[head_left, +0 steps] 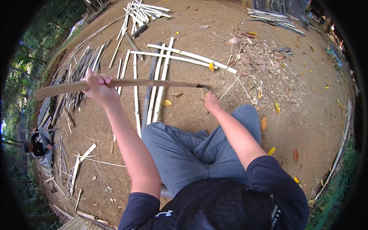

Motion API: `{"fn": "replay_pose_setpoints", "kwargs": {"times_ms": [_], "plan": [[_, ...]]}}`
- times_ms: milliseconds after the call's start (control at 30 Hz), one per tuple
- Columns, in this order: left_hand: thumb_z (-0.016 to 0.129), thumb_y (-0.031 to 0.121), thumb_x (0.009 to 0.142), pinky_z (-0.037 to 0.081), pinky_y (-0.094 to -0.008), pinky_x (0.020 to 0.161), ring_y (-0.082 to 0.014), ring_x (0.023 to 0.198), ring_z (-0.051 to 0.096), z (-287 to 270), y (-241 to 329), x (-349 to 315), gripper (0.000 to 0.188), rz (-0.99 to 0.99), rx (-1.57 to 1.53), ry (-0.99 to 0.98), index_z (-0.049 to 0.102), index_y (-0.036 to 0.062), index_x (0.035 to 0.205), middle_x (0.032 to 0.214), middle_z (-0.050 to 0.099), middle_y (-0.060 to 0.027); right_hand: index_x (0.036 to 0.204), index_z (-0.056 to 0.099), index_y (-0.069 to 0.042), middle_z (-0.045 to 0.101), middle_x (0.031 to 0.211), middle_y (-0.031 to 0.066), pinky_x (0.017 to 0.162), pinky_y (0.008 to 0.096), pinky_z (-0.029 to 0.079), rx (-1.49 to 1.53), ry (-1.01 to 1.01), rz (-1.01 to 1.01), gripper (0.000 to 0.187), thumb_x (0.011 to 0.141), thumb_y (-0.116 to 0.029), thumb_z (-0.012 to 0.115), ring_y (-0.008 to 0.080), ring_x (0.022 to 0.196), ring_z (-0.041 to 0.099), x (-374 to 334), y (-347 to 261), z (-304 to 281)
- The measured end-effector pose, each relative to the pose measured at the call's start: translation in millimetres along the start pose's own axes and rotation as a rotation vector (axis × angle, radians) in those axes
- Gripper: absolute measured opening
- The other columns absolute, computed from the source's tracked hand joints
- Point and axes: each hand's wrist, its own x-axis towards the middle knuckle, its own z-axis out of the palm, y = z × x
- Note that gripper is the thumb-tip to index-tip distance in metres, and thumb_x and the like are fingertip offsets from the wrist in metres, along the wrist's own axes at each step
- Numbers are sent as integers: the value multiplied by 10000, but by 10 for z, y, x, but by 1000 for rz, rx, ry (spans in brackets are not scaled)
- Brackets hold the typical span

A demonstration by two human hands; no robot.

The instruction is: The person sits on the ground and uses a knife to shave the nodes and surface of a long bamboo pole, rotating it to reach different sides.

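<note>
On a dirt yard (pixel 303 130), pale bamboo strips (pixel 166 69) lie apparently finished at upper centre, while a brown bamboo slat (pixel 134 82), seemingly unpared, spans left to centre, clasped by the left hand (pixel 100 86), the right hand's (pixel 211 102) grip near its tip unclear.

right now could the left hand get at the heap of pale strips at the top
Probably not: the left hand is gripping the brown strip, and the heap of pale strips lies well beyond it, seemingly out of reach.
</note>
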Motion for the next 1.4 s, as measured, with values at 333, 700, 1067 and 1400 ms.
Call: {"fn": "replay_pose_setpoints", "kwargs": {"times_ms": [333, 700, 1067, 1400], "plan": [[600, 125, 940, 414, -275, 407, -94, 401, 450, -53, -39, 85, 324, -15, -12, -10, 405, 144, 682, 508, 379, 29, 1157, 517, 1, 672, 1060, 271, 876, 496, 525, -148, -123, 35, 286, 888, -95, 533, 413, 1034, 654, 232, 351, 55], [622, 161, 951, 419, -279, 444, -102, 428, 442, 6, -34, 46, 364, -11, 51, 107, 396, 149, 666, 520, 375, 21, 1147, 505, -2, 678, 1003, 275, 844, 532, 525, -56, 8, 11, 263, 890, -55, 495, 440, 979, 662, 74, 237, 109], [642, 188, 954, 397, -270, 454, -93, 443, 423, -64, 4, 1, 334, 22, 38, 48, 427, 156, 700, 533, 381, 34, 1190, 508, 0, 649, 1155, 253, 917, 490, 516, -81, -126, 47, 300, 919, -128, 521, 408, 1077, 642, 149, 66, -2], [625, 186, 965, 407, -282, 479, -89, 462, 398, -209, -17, 82, 380, 1, 45, 74, 395, 154, 664, 551, 365, 38, 1179, 563, 8, 654, 1141, 258, 918, 484, 522, -94, -111, 34, 299, 914, -130, 549, 420, 1078, 638, 186, 163, 178]]}}
